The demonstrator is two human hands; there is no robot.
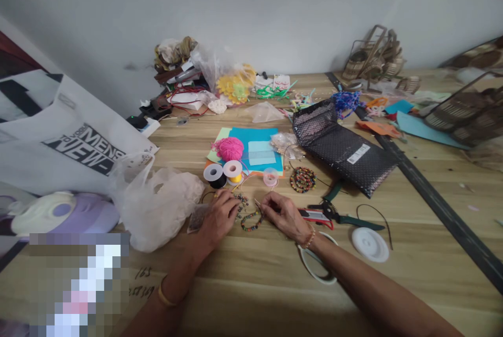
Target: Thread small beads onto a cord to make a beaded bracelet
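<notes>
a person's left hand [218, 216] and right hand [283, 214] meet over a multicoloured beaded strand [251, 220] lying in a short curve on the wooden tabletop [259, 284], directly between the two sets of fingers; the right fingers [264, 207] are pinched shut on the strand's end, while the left fingers [232, 202] are curled down at its other end, their grip too hidden to tell. a white bag [82, 151] well to the left of the fingers reads "mens" and "new-" in black. pen scrawl [142, 280] on the wood near the left wrist is not legible. just beyond the fingers stand a black spool [214, 173] and a yellow spool [233, 169]; green-handled pliers [341, 216] lie right of the right fingers
</notes>
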